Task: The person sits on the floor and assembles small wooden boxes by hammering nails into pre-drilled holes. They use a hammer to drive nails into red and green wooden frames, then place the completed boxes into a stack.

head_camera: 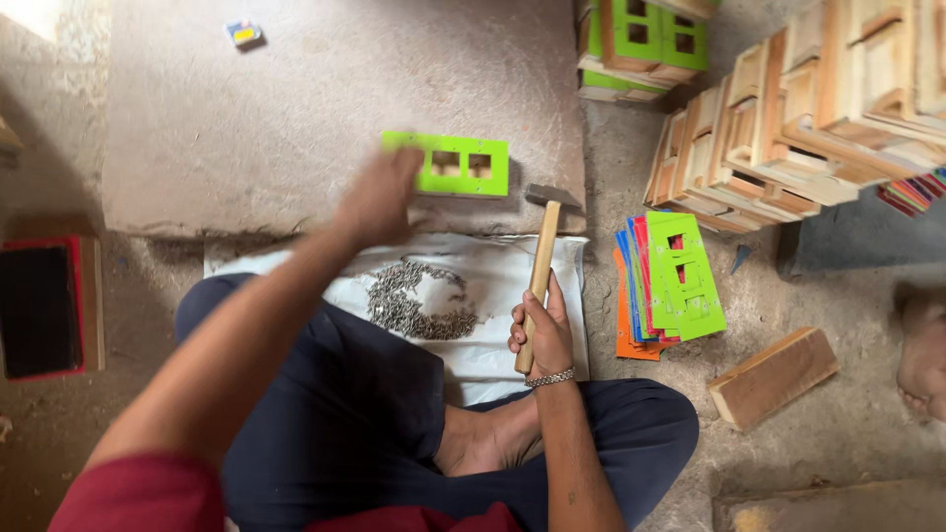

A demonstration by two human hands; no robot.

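While the person sits cross-legged on the ground, these things lie around the hands, from the largest to the smallest:

Slab (246, 128): a wide, flat, rough grey-brown block in front of the knees; its surface is dusty, and much of it on the left side is bare.
Wooden frames (788, 128): many pale box frames of raw wood, stacked and leaning at the upper right, close to the slab's right edge.
White sheet (512, 286): a thin, wrinkled plastic sheet spread between the legs and the slab's near edge.
Coloured plates (670, 286): a fanned pile of flat plates, green on top, then red, blue and orange, on the ground just beside the sheet.
Wood block (774, 376): a short plain plank piece, well apart to the right.
Green plate (463, 165): a smooth bright rectangle with two square holes, lying flat near the slab's front edge.
Nails (409, 305): a heap of small grey metal pieces in a curved shape on the sheet.
Hammer (542, 261): a light wooden handle and a dark metal head, held upright.
Right hand (544, 335): closed around the lower handle.
Left hand (379, 202): blurred, at the plate's left end; I cannot tell its grip.
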